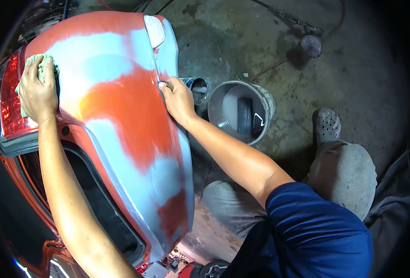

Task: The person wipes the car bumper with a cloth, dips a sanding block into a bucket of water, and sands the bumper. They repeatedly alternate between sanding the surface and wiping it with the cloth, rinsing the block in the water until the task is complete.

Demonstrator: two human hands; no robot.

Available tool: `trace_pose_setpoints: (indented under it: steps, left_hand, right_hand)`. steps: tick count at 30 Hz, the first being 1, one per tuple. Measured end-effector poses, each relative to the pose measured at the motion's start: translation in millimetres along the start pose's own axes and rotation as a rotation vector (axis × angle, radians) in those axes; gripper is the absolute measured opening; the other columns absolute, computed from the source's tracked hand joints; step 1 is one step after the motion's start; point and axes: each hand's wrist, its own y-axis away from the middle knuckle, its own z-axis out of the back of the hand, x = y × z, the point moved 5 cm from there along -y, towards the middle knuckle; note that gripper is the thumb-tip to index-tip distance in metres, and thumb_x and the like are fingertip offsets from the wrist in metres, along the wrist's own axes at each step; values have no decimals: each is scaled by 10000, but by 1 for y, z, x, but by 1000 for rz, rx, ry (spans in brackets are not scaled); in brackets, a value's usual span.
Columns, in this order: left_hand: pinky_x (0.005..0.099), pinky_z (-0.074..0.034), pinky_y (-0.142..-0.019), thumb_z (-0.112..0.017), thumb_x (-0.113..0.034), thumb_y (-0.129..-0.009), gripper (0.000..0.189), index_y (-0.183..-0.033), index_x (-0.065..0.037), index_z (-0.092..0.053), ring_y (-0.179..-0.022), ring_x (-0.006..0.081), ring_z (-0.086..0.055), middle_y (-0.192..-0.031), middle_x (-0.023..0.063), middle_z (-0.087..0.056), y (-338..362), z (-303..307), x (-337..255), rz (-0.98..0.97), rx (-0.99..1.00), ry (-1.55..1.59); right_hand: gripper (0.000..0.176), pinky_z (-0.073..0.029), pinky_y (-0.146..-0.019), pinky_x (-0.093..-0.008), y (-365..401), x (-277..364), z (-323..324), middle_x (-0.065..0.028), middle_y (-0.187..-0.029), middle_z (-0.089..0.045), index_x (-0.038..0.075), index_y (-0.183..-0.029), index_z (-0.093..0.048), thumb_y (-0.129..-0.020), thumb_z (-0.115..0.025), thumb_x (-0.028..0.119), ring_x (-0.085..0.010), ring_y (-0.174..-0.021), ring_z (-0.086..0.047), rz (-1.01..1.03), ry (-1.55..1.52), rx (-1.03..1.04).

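1. Fingers of the left hand [39, 95] are spread and part-curled over a bunched green cloth [49, 66]; they have hold of it.
2. Cloth sits at the boundary of the red tail light [11, 104] and the body panel [121, 111], some of it showing on the near side of the hand.
3. Fingers of the right hand [181, 103] are closed in a pinch on a small dark strip [169, 85]; can't tell what it is.
4. Strip is at the panel's right-hand side, just beside the seam below the white lens [155, 31].
5. Panel is orange-red with pale blue-grey patches, lying across the left half of the view. Dark window glass [96, 190] is next to it, under the left forearm.
6. Grey bucket [270, 99] stands on the concrete floor [279, 69], right of the right hand. Black object [244, 115] inside, plus cloudy liquid.
7. Smaller container [199, 88] is just beside the bucket, partly hidden by the right hand.
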Motion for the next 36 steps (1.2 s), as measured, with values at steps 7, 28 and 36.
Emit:
trace_pose_setpoints:
  steps: [7,28,36]
  left_hand:
    - [438,-518,-931,-697,-138,-863,249,-1087,-29,-700,-1058,336,-649,-1066,167,-684,17,-37,39,-52,-167,-80]
    - [395,-551,-842,-665,-162,-891,178,-1025,-52,-706,-951,276,-690,-1016,130,-707,-16,14,-11,40,152,243]
    - [417,-539,-904,-669,-171,-888,205,-1053,-59,-715,-1013,291,-682,-1053,131,-706,-7,1,-5,143,97,97]
  right_hand:
    - [290,-477,-783,-501,-21,13,3,-246,-958,-644,-33,-908,-569,-977,-654,236,-455,-904,-620,153,78,-61]
    - [276,-461,-777,-533,-12,17,6,-242,-958,-637,-16,-908,-559,-974,-657,233,-481,-900,-597,220,170,10]
    - [241,-449,-848,-547,-39,29,3,-199,-1004,-673,13,-922,-587,-995,-607,241,-426,-1000,-624,164,176,13]
